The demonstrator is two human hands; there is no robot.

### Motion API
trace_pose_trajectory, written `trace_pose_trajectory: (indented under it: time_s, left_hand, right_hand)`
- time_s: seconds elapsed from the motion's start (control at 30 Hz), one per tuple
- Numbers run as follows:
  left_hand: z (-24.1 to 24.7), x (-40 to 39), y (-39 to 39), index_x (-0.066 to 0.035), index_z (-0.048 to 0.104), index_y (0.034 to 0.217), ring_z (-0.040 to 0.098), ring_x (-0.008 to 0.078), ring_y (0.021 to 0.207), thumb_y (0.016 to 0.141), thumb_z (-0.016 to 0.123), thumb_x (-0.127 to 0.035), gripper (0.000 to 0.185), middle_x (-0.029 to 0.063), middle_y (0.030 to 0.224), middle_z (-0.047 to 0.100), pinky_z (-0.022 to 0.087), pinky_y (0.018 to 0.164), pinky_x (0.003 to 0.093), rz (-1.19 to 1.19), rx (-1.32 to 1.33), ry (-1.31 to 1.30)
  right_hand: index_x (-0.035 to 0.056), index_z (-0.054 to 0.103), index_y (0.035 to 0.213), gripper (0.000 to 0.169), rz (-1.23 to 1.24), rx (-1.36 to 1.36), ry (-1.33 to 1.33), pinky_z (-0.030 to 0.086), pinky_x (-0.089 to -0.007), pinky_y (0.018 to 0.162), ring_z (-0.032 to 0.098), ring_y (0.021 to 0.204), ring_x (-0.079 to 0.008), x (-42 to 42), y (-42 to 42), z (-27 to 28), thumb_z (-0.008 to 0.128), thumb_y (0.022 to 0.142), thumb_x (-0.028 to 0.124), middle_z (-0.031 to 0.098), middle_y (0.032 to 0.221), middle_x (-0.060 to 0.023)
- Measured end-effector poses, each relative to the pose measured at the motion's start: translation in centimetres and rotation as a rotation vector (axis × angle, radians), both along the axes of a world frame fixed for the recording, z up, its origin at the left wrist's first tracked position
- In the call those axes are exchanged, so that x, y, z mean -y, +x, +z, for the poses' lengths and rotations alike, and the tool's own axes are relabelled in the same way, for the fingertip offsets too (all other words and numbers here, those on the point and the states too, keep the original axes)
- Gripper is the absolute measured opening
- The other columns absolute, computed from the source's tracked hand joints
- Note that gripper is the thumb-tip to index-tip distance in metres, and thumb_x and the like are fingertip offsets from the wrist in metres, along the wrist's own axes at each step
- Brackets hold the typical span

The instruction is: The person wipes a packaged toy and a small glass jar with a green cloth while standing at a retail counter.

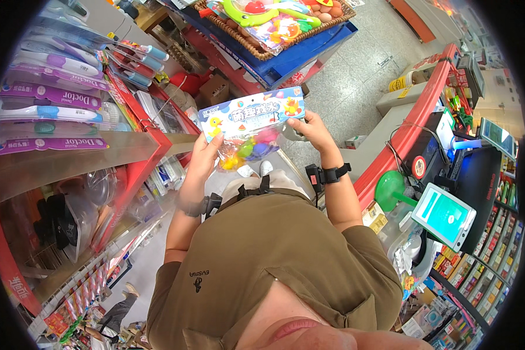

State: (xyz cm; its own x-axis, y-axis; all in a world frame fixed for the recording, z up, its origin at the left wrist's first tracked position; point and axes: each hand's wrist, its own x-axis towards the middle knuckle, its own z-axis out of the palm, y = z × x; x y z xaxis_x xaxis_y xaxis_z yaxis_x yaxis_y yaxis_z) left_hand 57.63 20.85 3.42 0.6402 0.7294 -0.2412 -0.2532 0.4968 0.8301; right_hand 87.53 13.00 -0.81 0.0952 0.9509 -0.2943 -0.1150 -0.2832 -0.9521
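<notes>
A clear plastic pack of bath toys (250,148) hangs below a blue and white header card (253,109) printed with yellow ducks. Inside it are small yellow, green, blue and pink toys. My left hand (206,155) pinches the pack's left side, thumb in front. At the right end of the card, my right hand (313,131) grips it with the thumb on the printed face. The fingers behind the pack are mostly hidden. Both wrists wear black straps with small devices.
Packaged toothbrushes (52,111) fill a red-edged shelf (153,140) on the left. Ahead, a woven basket (262,54) of toys and eggs rests on a blue stand (306,57). A checkout counter (389,162) with a tablet screen (444,216) runs along the right. Another person (113,317) is at lower left.
</notes>
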Motion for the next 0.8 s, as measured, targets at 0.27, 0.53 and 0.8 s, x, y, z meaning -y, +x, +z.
trace_pose_trajectory:
  time_s: [0.27, 0.53, 0.8]
  left_hand:
    - [-4.6, 0.7, -0.2, -0.001, 0.035, 0.14, 0.046, 0.0228, 0.126, 0.08, 0.076, -0.039, 0.082, 0.0115, 0.135, 0.048, 0.039, 0.102, 0.0361, -0.143, 0.07, 0.219]
    - [-5.7, 4.3, 0.7, -0.006, 0.039, 0.137, 0.054, 0.0148, 0.109, 0.085, 0.071, -0.016, 0.062, 0.0028, 0.12, 0.055, 0.044, 0.094, 0.032, -0.246, -0.327, 0.196]
    - [-5.6, 5.8, 0.9, 0.0, 0.043, 0.133, 0.054, 0.0166, 0.112, 0.091, 0.063, -0.019, 0.051, 0.0071, 0.121, 0.057, 0.043, 0.097, 0.0321, -0.032, -0.156, 0.049]
  right_hand:
    - [-0.0005, 0.056, 0.123, 0.039, -0.203, -0.487, 0.165, 0.048, -0.0328, 0.091, 0.061, 0.104, -0.0169, -0.3, -0.1, 1.4, 0.06, 0.094, 0.026, 0.063, 0.118, -0.0087]
    - [0.0001, 0.057, 0.119, 0.036, -0.207, -0.705, 0.034, 0.05, -0.0338, 0.089, 0.063, 0.101, -0.0188, 0.2, 0.4, 1.9, 0.057, 0.095, 0.027, 0.063, 0.114, -0.0108]
    - [0.0019, 0.049, 0.123, 0.036, -0.763, -0.483, 0.196, 0.054, -0.0321, 0.075, 0.062, 0.094, -0.0164, 2.3, 2.0, 1.6, 0.06, 0.091, 0.015, 0.057, 0.112, -0.0099]
